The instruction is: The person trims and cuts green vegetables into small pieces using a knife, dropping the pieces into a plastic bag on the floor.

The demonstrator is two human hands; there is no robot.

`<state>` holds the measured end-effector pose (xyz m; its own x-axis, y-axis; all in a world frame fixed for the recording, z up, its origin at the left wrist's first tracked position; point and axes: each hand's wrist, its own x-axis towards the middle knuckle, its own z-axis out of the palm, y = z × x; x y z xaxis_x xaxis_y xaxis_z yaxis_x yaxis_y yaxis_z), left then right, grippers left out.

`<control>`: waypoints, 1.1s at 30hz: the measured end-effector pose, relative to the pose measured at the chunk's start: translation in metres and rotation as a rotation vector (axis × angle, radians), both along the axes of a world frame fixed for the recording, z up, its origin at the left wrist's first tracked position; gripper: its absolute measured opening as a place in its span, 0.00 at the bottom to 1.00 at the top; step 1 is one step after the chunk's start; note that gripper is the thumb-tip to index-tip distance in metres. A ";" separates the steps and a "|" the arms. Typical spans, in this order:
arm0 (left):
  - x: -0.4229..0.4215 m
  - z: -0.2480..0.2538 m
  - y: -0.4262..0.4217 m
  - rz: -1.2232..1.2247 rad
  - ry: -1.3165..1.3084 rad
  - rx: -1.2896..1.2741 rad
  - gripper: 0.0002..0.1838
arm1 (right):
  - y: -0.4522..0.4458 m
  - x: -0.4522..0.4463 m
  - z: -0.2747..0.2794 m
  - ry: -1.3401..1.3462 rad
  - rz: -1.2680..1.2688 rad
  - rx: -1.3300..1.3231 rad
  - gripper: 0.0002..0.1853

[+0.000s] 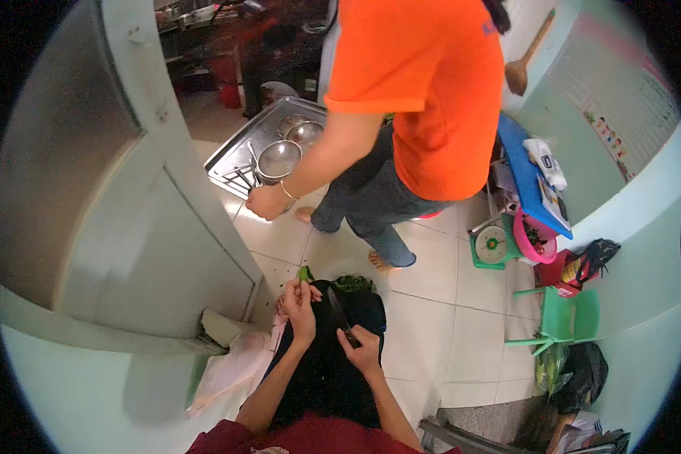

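Left hand (301, 303): fingers closed on a green vegetable (304, 274), pinched near the fingertips, one end poking up past them. Exact type can't be told, too small. Vegetable sits just past the knees, left of the knife, apart from the blade.

Right hand (362, 349): clamped around the handle of a knife (339, 306). Blade points up and away from the body, slanting toward the left hand, over the black trousers (318, 386). Hands are apart from each other, left one farther forward.

Pile of greens (354, 284) just beyond the lap, right of the held vegetable. What it rests in or on is hidden by the legs. Small dark bits on the floor tiles (424, 333) left of the vegetable.

Ahead: second person in an orange shirt (431, 98), standing, barefoot. That person's hand (268, 202) is at the near edge of a metal tray (227, 168); can't tell if it grips it. Metal bowls (280, 160) sit on the tray.

Right side: kitchen scale (492, 244) with a pink basin (550, 250) just beside it, dark contents unclear. Green chair (571, 316) nearer, against the wall. Left side: grey door (151, 227), standing close.
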<state>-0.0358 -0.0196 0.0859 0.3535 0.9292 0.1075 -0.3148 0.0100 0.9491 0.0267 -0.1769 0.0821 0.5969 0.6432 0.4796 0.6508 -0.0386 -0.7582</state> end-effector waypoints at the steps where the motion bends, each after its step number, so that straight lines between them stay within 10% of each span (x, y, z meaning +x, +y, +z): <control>1: 0.000 -0.001 0.000 -0.018 -0.040 -0.022 0.12 | -0.002 0.000 -0.002 0.007 0.016 -0.001 0.15; 33: 0.004 0.003 -0.002 0.010 0.009 -0.042 0.12 | -0.001 0.005 -0.012 0.027 -0.019 0.002 0.17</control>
<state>-0.0323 -0.0221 0.0889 0.3448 0.9364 0.0650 -0.3070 0.0471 0.9506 0.0313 -0.1776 0.0700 0.6219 0.6309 0.4640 0.6289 -0.0494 -0.7759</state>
